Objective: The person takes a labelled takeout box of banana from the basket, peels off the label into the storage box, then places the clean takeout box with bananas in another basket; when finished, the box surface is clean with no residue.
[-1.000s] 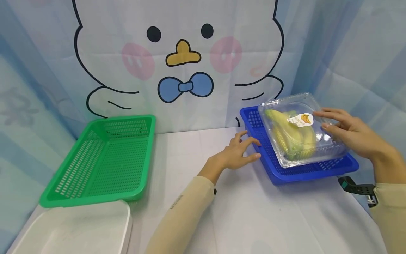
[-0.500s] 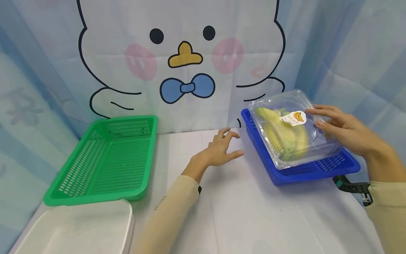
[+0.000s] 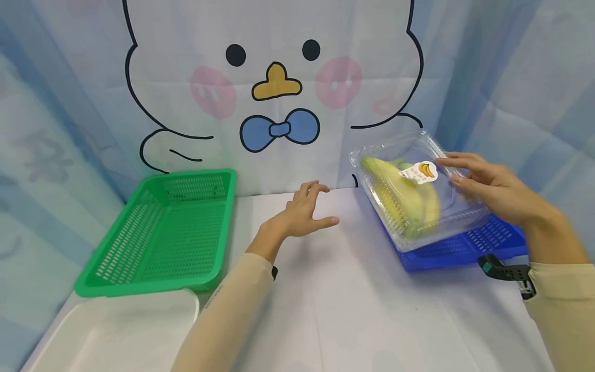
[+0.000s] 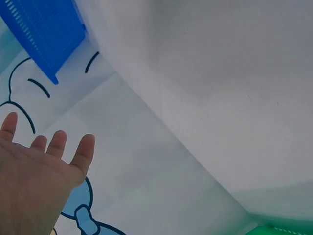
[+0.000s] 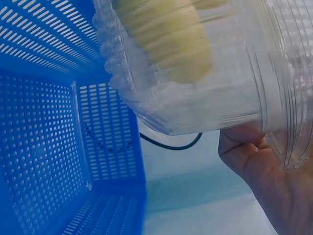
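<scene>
Gripping the clear box by its side with our right hand, we are holding it above the blue basket, probably so nothing is squeezing the yellow produce inside; our left hand, well apart, is hovering empty over the tabletop.

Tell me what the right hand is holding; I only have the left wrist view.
Observer: The head view shows the right hand holding a clear plastic container by its right edge.
Operator: Copy. I see only a corner of the green basket. Name whatever sits on its near side.
Observer: A white tub, at the lower left of the head view.
</scene>
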Motion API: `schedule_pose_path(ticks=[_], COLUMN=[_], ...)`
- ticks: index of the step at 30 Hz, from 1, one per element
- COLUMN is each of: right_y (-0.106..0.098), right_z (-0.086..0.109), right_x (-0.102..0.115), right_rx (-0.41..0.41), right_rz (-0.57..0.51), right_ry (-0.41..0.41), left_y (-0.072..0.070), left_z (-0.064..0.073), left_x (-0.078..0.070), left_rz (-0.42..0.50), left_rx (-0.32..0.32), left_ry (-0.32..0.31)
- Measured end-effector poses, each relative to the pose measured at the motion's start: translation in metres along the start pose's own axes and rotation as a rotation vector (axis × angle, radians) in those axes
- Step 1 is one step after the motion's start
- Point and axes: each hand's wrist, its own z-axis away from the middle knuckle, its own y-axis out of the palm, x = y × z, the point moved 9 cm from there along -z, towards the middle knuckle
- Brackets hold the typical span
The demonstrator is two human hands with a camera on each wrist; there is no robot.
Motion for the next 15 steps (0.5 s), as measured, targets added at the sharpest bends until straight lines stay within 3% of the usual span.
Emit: schedule_pose_path(ticks=[7,15], right_y=[0.019,0.037], right_z=[-0.007,-0.017], right_x=[0.012,0.028], right_rx=[0.017,0.071], right_rz=[0.030,-0.023], right_ry=[-0.053,-0.114], left_y=[-0.018,-0.043], left_z=[0.011,0.028], left_x=[0.005,0.008], left_rz=[-0.075,-0.223], left_rx=[0.014,0.039], left_ry=[-0.021,-0.040])
